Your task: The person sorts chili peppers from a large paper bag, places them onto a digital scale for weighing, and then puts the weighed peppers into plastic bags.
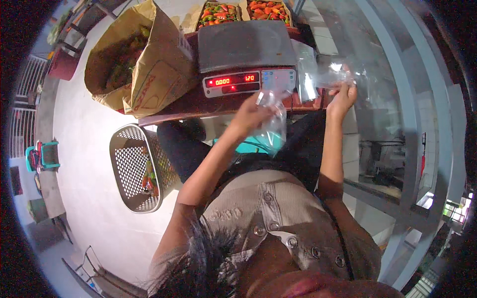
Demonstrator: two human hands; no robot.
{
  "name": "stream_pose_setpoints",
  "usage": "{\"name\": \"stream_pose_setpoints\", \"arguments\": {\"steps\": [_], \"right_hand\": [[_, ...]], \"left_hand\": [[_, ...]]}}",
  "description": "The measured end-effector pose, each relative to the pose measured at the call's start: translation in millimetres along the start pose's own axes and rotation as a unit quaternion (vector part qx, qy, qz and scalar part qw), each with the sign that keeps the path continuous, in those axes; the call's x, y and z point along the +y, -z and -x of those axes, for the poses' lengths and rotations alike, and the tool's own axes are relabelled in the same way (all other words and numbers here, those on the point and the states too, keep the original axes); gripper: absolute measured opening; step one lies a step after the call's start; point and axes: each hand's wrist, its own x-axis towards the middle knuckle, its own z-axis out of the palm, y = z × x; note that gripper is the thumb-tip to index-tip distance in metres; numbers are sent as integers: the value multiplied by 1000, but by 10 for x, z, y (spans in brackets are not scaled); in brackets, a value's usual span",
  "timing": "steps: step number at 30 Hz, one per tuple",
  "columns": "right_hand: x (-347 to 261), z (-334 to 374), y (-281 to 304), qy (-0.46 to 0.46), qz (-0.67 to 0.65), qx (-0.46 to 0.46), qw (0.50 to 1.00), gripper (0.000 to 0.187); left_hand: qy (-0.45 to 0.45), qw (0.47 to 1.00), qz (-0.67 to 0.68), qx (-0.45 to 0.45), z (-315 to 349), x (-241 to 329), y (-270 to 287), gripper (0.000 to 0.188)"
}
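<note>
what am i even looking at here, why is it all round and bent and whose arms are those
This is one picture from a wide fisheye camera worn on a person's head, looking down. That lens bends straight edges and rounds the frame. There is no machine: the arms are the wearer's own, coming up from the lower edge over their beige buttoned top.

The left hand pinches a clear plastic bag. The right hand reaches to a stack of clear bags beside a digital scale with a red lit display. The scale sits on a dark red table. On the table's left stands an open brown paper sack of chillies; behind the scale are boxes of red and green chillies. A perforated basket stands on the floor.
</note>
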Motion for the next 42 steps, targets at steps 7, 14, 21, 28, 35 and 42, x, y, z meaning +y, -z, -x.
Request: {"name": "stream_pose_setpoints", "arguments": {"steps": [7,14,21,28,35,42], "right_hand": [[1462,-444,285,205,444,-200,849,20],[1826,-844,-198,303,537,-282,735,28],[2274,-1161,-276,342,604,-221,685,30],[1743,-780,-93,247,462,-276,806,38],[1194,-601,63,111,336,-234,906,28],[-679,466,-975,198,-27,-458,866,41]], "left_hand": [[-22,993,53,103,166,455,44,36],[-14,990,5,142,410,394,189,38],[-3,986,111,123,370,560,168,45],[-126,961,130,211,259,382,327,14],[-148,964,98,198,274,545,319,14],[-99,992,-72,42,182,674,424,14]]}}
